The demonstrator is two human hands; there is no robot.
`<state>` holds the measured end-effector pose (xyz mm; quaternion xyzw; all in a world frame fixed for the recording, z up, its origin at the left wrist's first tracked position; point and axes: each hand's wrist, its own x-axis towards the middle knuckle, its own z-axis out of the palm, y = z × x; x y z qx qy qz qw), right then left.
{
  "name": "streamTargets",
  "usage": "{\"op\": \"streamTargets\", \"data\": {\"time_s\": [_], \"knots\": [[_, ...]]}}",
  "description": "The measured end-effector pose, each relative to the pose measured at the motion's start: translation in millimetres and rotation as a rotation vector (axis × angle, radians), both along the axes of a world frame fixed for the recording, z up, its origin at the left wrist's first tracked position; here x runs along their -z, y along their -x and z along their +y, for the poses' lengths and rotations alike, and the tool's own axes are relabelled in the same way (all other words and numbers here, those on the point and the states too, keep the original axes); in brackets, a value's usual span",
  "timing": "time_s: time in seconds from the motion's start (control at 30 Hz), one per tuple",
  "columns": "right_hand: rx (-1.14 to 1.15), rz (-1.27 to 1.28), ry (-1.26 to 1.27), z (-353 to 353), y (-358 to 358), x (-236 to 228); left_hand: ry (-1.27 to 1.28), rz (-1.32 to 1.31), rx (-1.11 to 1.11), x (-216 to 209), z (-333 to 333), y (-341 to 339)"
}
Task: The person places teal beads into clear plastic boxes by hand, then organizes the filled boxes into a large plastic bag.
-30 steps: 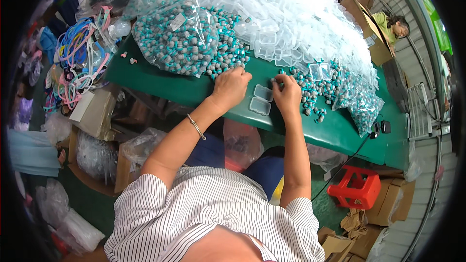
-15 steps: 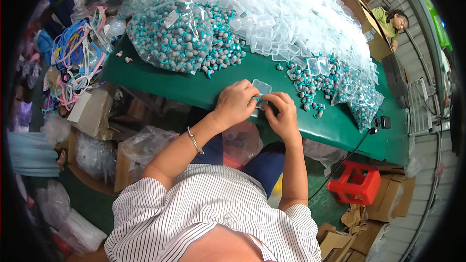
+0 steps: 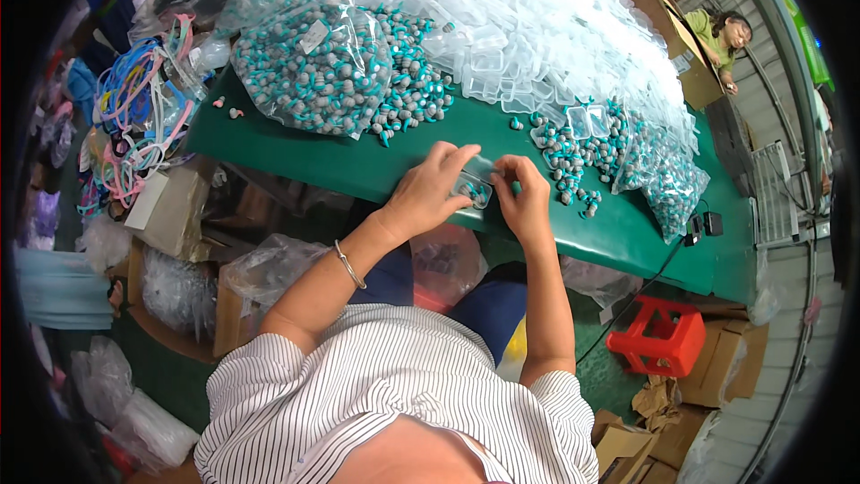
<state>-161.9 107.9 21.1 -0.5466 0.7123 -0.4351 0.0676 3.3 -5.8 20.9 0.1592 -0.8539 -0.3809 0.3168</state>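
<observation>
While a clear plastic case (image 3: 485,176) holding grey-and-teal plugs (image 3: 472,191) lay at the green table's (image 3: 358,168) near edge, left hand (image 3: 430,190), half-spread, and right hand (image 3: 525,199), curled, flanked it there, actual hold impossible to tell.

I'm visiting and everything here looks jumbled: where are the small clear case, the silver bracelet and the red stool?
Small clear case (image 3: 483,172): head view, its bare clear plastic.
Silver bracelet (image 3: 346,262): head view, middle of its band.
Red stool (image 3: 686,341): head view, its solid right-hand part.
</observation>
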Motion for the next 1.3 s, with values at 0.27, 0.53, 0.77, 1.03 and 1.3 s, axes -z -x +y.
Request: {"op": "streamTargets", "data": {"time_s": [0.27, 0.53, 0.77, 1.03, 1.3], "knots": [[-0.096, 0.144, 0.064, 11, -17, 0, 0.188, -0.013, 0.085, 9, -5, 2], [-0.169, 0.077, -0.003, 17, -10, -9, 0.064, 0.104, 0.136, 13, -5, 1], [0.553, 0.823, -0.084, 17, 37, -11, 0.293, 0.109, 0.186, 18, 25, -20], [0.554, 0.951, -0.195, 10, 62, 4, 0.327, -0.135, 0.283, 51, 69, -34], [0.344, 0.151, -0.146, 17, 76, -22, 0.254, 0.029, 0.262, 19, 48, -22]]}}
